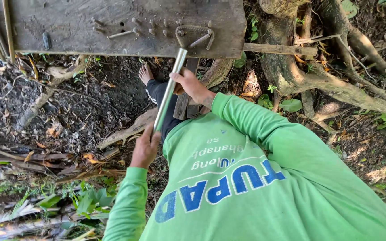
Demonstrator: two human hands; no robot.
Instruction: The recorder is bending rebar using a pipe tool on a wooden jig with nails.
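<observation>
Outdoors on bare, leaf-littered ground beside tree roots [336, 85], a person in a green long-sleeved shirt grips a shiny metal pipe [168, 91], its far end set against pegs on a weathered wooden desk [112, 27]. Right hand [188, 85] has fingers clamped round the pipe's upper part; left hand [144, 147] fingers are closed on its lower end. Levering it well likely calls for steady, even pressure from both hands, pipe seated firmly at the pegs.
</observation>
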